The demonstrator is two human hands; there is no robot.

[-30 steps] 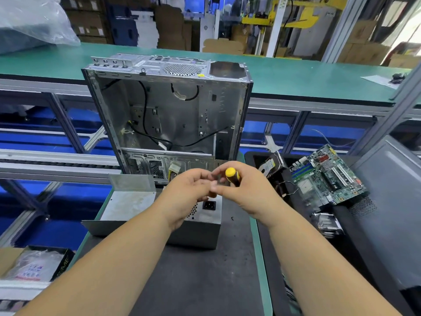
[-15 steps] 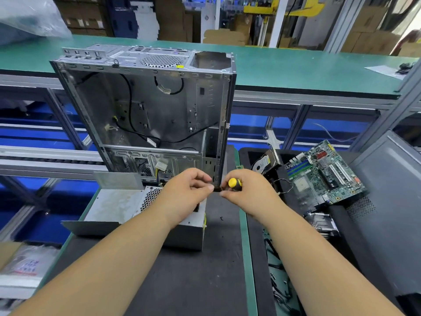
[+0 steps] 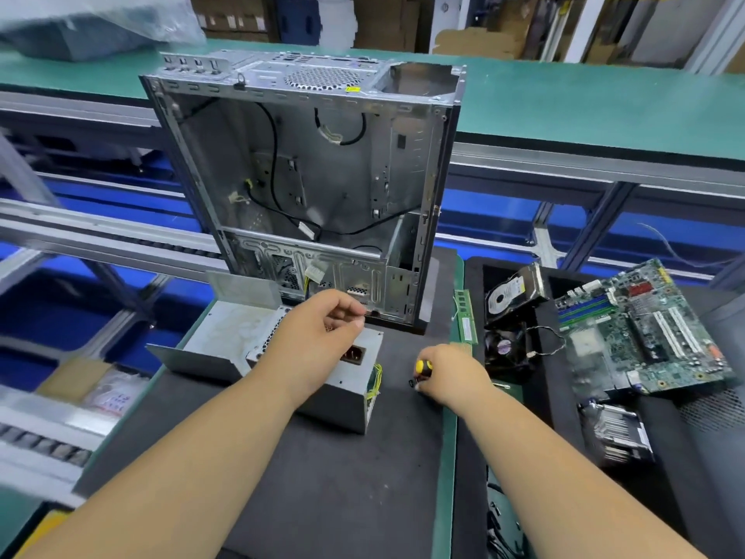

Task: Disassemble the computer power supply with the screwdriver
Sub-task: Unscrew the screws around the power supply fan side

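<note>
Hands split apart now, where a second ago both were bunched together up in front of the open computer case (image 3: 306, 175), fiddling around the screwdriver tip. Starting at the left edge of the black mat (image 3: 322, 498): loose sheet-metal cover (image 3: 225, 336) lying there, already off, touching the power supply (image 3: 346, 393) just beside it. Power supply sitting near the mat's far-left part, socket face up, yellow wires poking out at its right corner. Left hand (image 3: 318, 344) hovering over the top of it, fingers curled in with thumb and fingertips pinched close, maybe on a small screw, but too small to tell. Further right, near the mat's right edge, right hand (image 3: 451, 377) dropped low, wrapped around the yellow-and-black screwdriver (image 3: 421, 371), tip hidden. Beyond the green strip: RAM stick (image 3: 465, 320), hard drive (image 3: 510, 294), small fan (image 3: 504, 349), motherboard (image 3: 641, 328), heatsink (image 3: 617, 433) piled on the right-hand bench. Looks like one screw just came out and the tool got lowered clear, so probably stash the screw next, then hunt for whatever fasteners remain on the PSU.
</note>
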